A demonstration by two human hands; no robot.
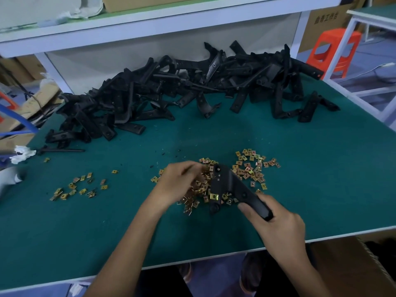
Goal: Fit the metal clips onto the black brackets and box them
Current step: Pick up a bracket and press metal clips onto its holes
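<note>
My right hand [276, 221] grips one end of a black bracket [230, 185] and holds it over the main heap of gold metal clips [246, 168] on the green table. One clip [214, 196] sits on the bracket's lower arm. My left hand [179, 183] hovers over the left side of the heap with its fingers curled down into the clips; the fingertips are blurred, so whether they pinch a clip is unclear. A large pile of black brackets [182, 91] lies along the back of the table.
A smaller scatter of clips [79, 187] lies at the left of the green table [321, 168]. An open cardboard box [353, 264] stands below the table's front right edge. A white shelf frame [150, 22] runs above the bracket pile. An orange stool [334, 50] stands beyond the right.
</note>
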